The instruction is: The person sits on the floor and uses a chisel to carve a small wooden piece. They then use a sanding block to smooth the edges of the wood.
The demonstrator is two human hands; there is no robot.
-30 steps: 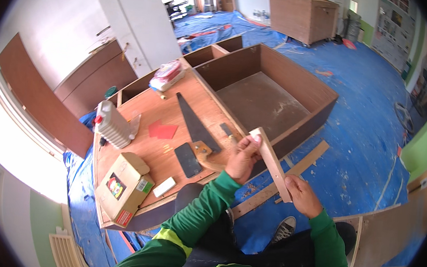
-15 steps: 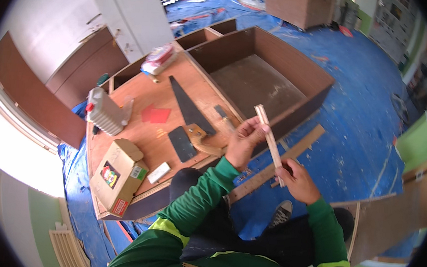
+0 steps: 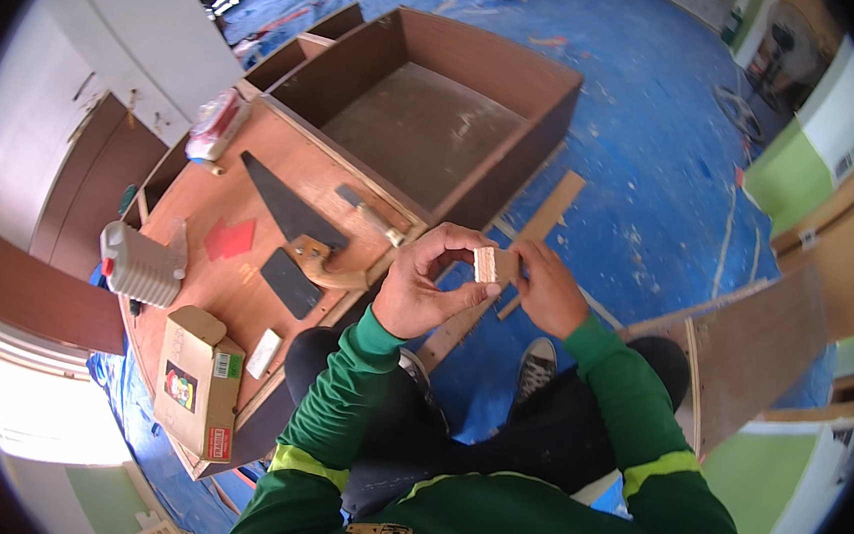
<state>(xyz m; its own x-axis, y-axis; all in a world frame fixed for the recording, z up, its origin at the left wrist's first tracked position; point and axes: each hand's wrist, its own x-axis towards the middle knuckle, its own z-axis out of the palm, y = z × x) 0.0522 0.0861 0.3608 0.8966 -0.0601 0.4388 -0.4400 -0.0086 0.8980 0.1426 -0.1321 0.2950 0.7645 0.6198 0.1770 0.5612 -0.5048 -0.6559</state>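
Between my two hands, above my lap, is a short plywood strip [image 3: 488, 265], its layered end turned up toward me. My left hand [image 3: 424, 285] pinches it near that end with thumb and fingers. The fingers of my right hand [image 3: 550, 289] close on its other side and partly hide it. Left of my hands, on the wooden panel [image 3: 267, 129], lies a handsaw [image 3: 293, 211] with a wooden grip. Beside it are a dark-ended tool with a wooden handle [image 3: 371, 214] and a flat black rectangular object [image 3: 290, 282].
A cardboard box [image 3: 192, 389], a small white block [image 3: 264, 354], red paper [image 3: 229, 239] and a plastic jug [image 3: 138, 266] occupy the panel. Beyond is an open brown cabinet frame [image 3: 492, 81]. A wooden plank [image 3: 549, 204] lies on blue floor sheeting [image 3: 645, 174]; a board [image 3: 757, 343] stands right.
The strip has turned from lengthwise view to end-on, and both hands have come closer together. The view has shifted right, so the panel and tools appear further left.
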